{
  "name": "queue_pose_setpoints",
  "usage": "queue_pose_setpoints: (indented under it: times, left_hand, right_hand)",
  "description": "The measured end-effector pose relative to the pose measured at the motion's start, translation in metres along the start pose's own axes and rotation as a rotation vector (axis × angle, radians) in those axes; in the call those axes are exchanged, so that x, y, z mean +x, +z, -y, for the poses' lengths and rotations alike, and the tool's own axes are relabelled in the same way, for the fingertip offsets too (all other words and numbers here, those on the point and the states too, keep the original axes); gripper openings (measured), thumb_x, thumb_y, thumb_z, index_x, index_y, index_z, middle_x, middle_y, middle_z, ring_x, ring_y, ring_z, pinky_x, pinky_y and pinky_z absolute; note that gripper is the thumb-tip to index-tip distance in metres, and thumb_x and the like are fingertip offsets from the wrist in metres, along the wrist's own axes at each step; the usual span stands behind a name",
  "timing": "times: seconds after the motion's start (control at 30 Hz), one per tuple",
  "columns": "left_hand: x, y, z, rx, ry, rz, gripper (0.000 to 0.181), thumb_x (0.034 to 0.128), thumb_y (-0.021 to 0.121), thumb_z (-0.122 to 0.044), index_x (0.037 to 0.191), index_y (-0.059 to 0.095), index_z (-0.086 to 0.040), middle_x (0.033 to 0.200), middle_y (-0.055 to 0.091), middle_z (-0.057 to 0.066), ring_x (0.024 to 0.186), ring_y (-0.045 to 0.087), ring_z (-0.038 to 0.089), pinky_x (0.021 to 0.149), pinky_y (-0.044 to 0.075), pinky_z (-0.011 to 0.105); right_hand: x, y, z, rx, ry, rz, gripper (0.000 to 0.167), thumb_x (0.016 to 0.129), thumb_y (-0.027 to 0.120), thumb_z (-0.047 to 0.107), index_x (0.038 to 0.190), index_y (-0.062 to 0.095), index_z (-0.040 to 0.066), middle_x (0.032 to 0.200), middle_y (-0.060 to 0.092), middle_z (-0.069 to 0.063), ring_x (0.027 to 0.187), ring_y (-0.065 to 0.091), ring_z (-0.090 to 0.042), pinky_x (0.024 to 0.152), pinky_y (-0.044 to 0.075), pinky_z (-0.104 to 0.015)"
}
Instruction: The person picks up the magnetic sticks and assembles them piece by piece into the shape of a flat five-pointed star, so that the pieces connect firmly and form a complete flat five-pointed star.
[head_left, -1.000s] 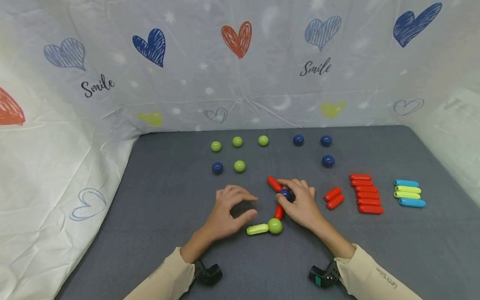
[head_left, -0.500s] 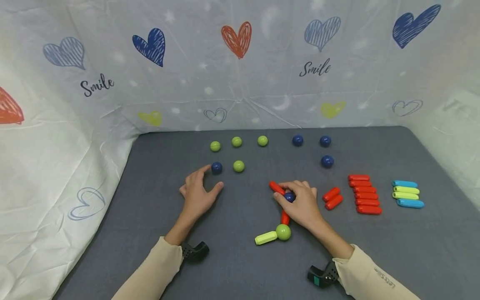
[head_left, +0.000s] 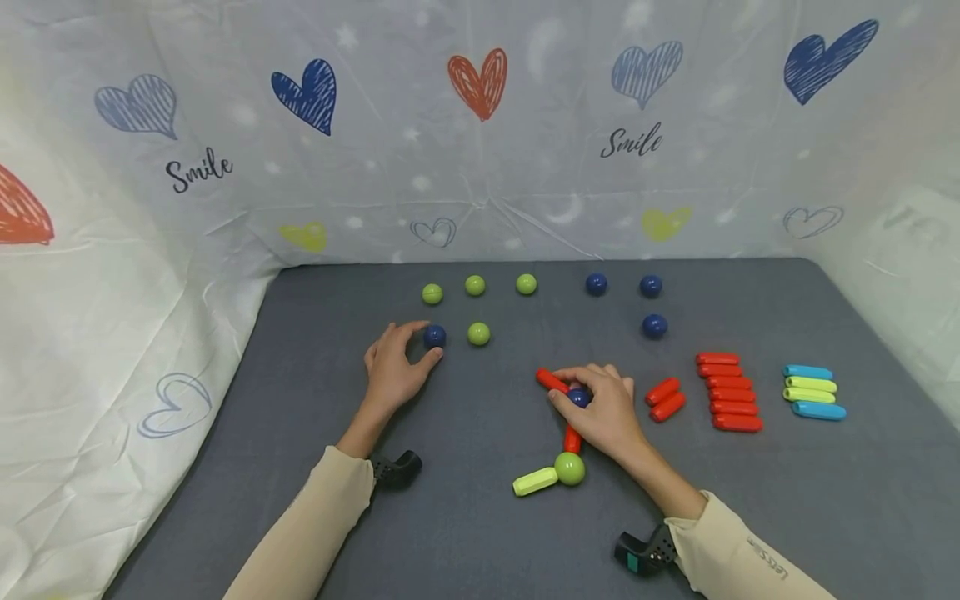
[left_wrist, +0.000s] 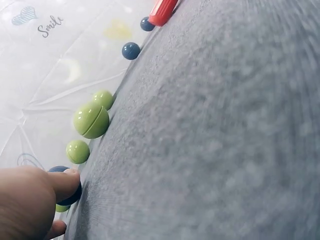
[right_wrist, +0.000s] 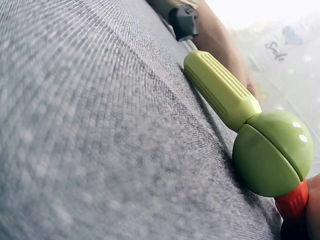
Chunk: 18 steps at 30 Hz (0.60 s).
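Observation:
On the left, my left hand (head_left: 393, 367) has its thumb and index finger around a loose blue ball (head_left: 435, 337), pinching it at the table. The left wrist view shows the thumb lying against that blue ball (left_wrist: 75, 192). My right hand (head_left: 606, 410) grips another blue ball (head_left: 578, 397), partly hidden by the fingers. From this ball one red rod (head_left: 552, 380) points away to the upper left, and a second red rod (head_left: 572, 439) runs down to a green ball (head_left: 570, 468). A yellow-green rod (head_left: 535, 482) sticks out from the green ball, close up in the right wrist view.
Beside the left hand is a loose green ball (head_left: 478, 334). Several green balls (head_left: 475, 285) and blue balls (head_left: 651, 286) line the back of the table. To the right lie two red rods (head_left: 664, 399), a red rod stack (head_left: 731, 394) and blue and yellow rods (head_left: 814, 391).
My left hand has moved left and away from beside the joined pieces, then closed its fingers around the loose blue ball. The joined pieces have shifted slightly right and nearer in my right hand.

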<state>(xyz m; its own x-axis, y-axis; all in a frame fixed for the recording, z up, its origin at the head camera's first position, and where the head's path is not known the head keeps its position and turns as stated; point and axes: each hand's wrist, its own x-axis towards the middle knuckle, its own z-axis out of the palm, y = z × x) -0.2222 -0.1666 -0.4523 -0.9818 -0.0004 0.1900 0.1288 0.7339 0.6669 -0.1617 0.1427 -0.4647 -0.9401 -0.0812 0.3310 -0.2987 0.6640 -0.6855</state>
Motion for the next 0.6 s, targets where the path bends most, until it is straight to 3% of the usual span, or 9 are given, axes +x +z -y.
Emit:
queue_pose_setpoints:
  times: [0.3, 0.6]
  left_hand:
    - [-0.003, 0.004, 0.001, 0.029, 0.021, -0.006, 0.044, 0.0919, 0.075, -0.034, 0.13, 0.065, -0.014, 0.15, 0.053, 0.014, 0.154, 0.025, 0.04, 0.12, 0.007, 0.065]
    - [-0.013, 0.012, -0.008, 0.024, 0.037, 0.025, 0.043, 0.088, 0.077, -0.045, 0.121, 0.071, -0.018, 0.142, 0.048, 0.014, 0.141, 0.031, 0.038, 0.113, 0.008, 0.064]
  right_hand:
    - [0.001, 0.001, 0.001, -0.015, 0.009, 0.005, 0.025, 0.084, 0.083, 0.022, 0.105, 0.079, 0.011, 0.095, 0.075, -0.006, 0.079, 0.047, -0.018, 0.076, 0.022, -0.037]
    - [0.0, 0.001, -0.001, 0.015, -0.027, -0.007, 0.021, 0.084, 0.083, 0.021, 0.104, 0.08, 0.014, 0.089, 0.074, -0.002, 0.076, 0.046, -0.015, 0.075, 0.021, -0.036]
